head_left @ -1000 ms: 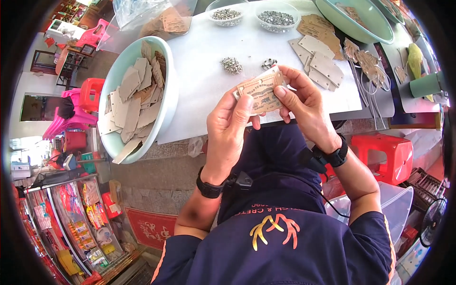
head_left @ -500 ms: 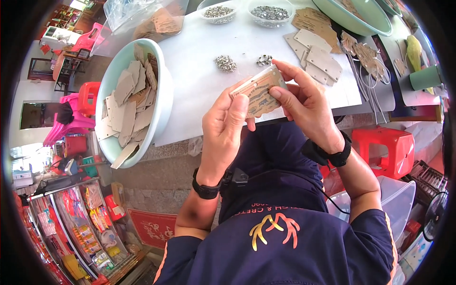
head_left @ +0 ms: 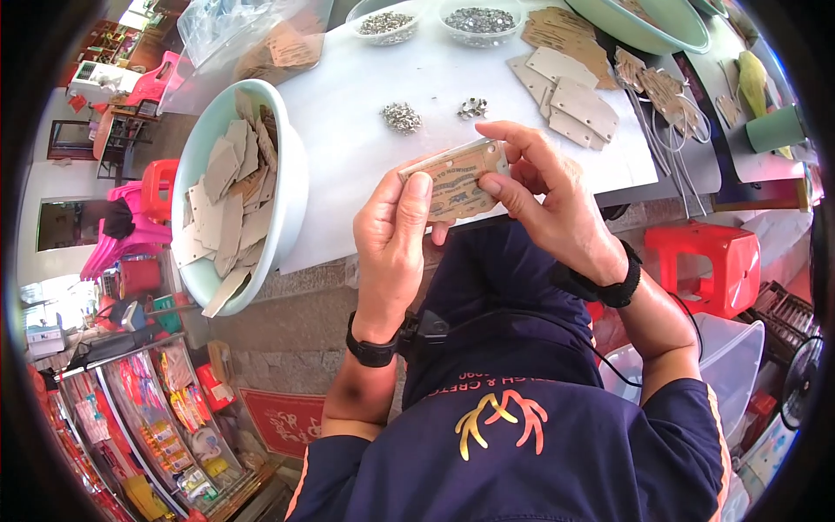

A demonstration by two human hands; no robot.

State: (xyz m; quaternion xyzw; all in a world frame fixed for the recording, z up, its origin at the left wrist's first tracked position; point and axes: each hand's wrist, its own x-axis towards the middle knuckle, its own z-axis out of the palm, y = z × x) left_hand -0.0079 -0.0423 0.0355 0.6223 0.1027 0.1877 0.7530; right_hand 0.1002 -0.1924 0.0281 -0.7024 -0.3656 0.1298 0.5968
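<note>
Between my two hands, a stack of brown printed cardboard pieces (head_left: 457,184) with small holes is held above the table's near edge. My left hand (head_left: 396,230) grips the left end, thumb on the printed face. At the right end my right hand (head_left: 548,187) pinches the stack, thumb on the front and index finger raised along the top corner. Just beyond the stack, a pile of small silver metal fittings (head_left: 401,118) and a smaller pile of metal rings (head_left: 472,108) lie on the white tabletop (head_left: 339,165).
A pale green basin (head_left: 294,187) of grey cardboard pieces stands at the left. Two clear tubs (head_left: 387,24) of small metal parts sit at the back. Grey cardboard sheets (head_left: 578,109) lie at the right, near strung pieces (head_left: 670,96). A red stool (head_left: 704,261) stands right.
The stack in my hands has shifted slightly left and tilted flatter, its printed face more toward me. My right index finger has moved along its top edge. Both hands keep hold.
</note>
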